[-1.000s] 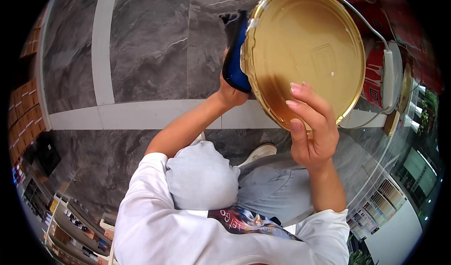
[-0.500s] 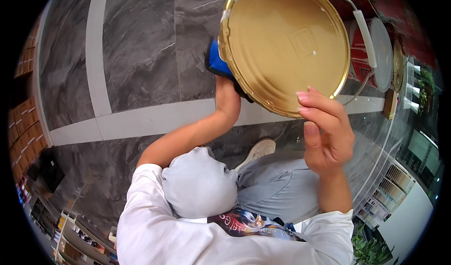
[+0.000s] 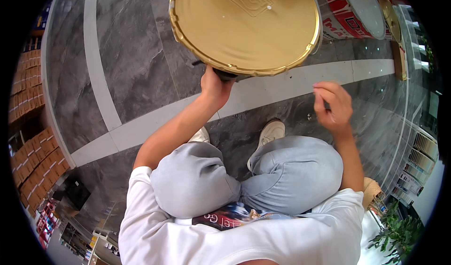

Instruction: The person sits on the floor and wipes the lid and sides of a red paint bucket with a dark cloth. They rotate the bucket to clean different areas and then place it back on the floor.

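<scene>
Wiping the pail (image 3: 244, 35), seemingly; left hand (image 3: 214, 87) is hiding its grip beneath; right hand (image 3: 334, 106) is hovering empty, loosely curled; next stroke is needing steadiness.

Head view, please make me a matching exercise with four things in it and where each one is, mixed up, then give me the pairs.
Things:
1. round gold lid
2. left hand
3. right hand
4. leafy plant

Places:
A. apart from the lid, fingers bent
B. lower right of the picture
C. top middle of the picture
D. at the lid's lower-left edge, partly hidden

Pairs: 1-C, 2-D, 3-A, 4-B
</scene>
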Demonstrator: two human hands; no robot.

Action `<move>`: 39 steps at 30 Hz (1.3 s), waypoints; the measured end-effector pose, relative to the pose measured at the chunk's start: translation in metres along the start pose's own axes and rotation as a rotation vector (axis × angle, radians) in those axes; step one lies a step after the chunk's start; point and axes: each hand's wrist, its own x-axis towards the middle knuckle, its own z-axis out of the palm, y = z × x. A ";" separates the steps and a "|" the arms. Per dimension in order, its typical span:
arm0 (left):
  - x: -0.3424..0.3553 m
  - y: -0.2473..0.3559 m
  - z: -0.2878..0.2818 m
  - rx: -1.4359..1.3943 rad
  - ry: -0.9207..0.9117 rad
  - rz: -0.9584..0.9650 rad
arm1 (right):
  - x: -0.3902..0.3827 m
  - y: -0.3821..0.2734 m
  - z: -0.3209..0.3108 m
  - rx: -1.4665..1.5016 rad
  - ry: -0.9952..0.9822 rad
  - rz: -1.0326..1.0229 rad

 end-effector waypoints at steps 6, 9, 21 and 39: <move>-0.031 -0.001 0.014 0.297 -0.075 -0.120 | -0.071 0.000 0.109 0.732 -0.351 0.712; -0.037 -0.006 0.026 0.313 -0.033 -0.113 | -0.085 0.000 0.169 1.147 -0.472 0.843; -0.040 -0.024 0.006 0.829 0.063 -0.139 | -0.056 -0.030 0.230 1.639 0.124 1.131; -0.119 0.019 0.157 2.033 -1.211 2.071 | 0.005 0.068 0.195 0.938 0.513 1.030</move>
